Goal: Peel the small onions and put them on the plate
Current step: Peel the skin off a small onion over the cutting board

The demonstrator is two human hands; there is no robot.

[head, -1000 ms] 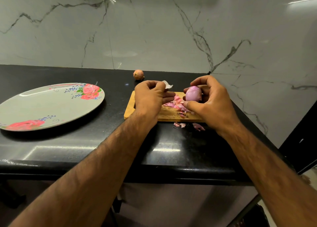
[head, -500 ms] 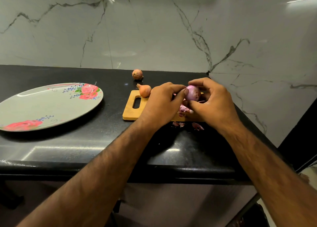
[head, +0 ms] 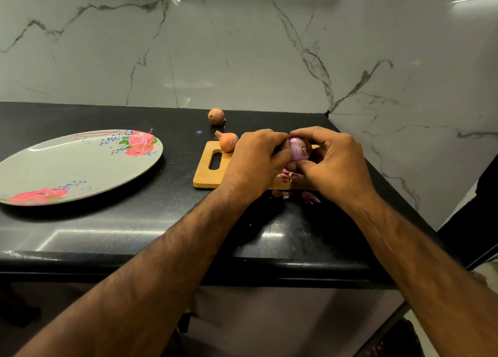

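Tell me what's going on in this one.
A person is peeling a small purple onion, pinched between the left hand and right hand above a wooden cutting board. Peel scraps lie on the board and the black countertop. Two more wait unpeeled: a pointed tan onion at the board's far edge, a round tan onion behind it. The floral plate holds no onions yet.

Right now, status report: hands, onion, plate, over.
The left hand and right hand both grip the purple onion above the cutting board. No onions on the plate yet. One unpeeled onion at board's corner, second unpeeled onion behind it; nothing blocking.
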